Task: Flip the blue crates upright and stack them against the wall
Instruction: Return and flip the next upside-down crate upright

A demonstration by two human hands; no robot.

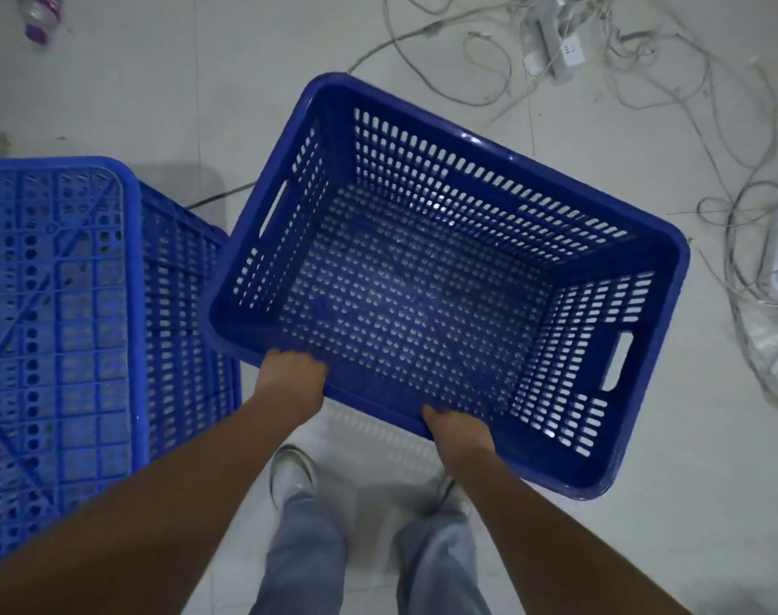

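— What are the hands doing?
— The left hand (292,375) and right hand (460,430) are each clamping the near rim of an upright blue crate (427,268), holding it above the floor (644,548).
— How's it looking?
— Perforated walls, slotted handles, open top facing up. An upturned crate (68,339) is sitting just left.

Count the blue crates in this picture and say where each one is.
2. One crate is upright, held at its near rim by both hands, left and right. The other crate stands upside down at left, partly cut off; more may lie out of view.
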